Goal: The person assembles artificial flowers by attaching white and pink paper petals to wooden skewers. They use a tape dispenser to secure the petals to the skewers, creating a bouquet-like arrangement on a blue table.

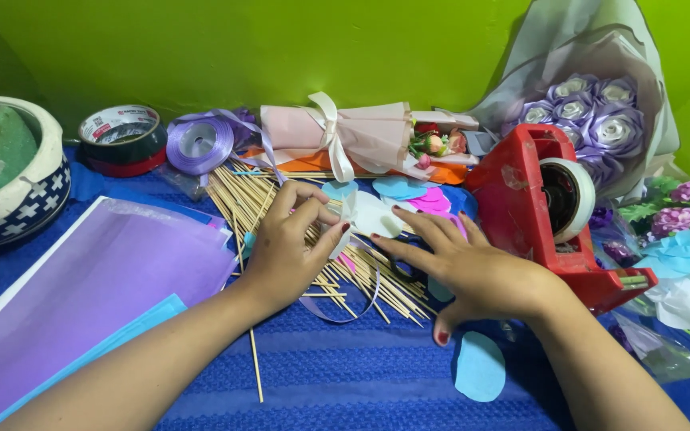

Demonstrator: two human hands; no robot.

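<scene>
Left hand (289, 243) pinching pale petal (369, 214) above sticks (345, 275), fingers closed on edge. Right hand (461, 267) spreading flat, empty, right of sticks. You're best keeping pinch light, avoiding creasing petal.

Single head cam, looks down and fwd, close over cluttered craft table (345, 375).

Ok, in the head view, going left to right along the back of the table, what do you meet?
Patterned bowl → dark tape roll → purple ribbon spool → pink wrapped bundle → red tape dispenser → purple rose bouquet.
</scene>
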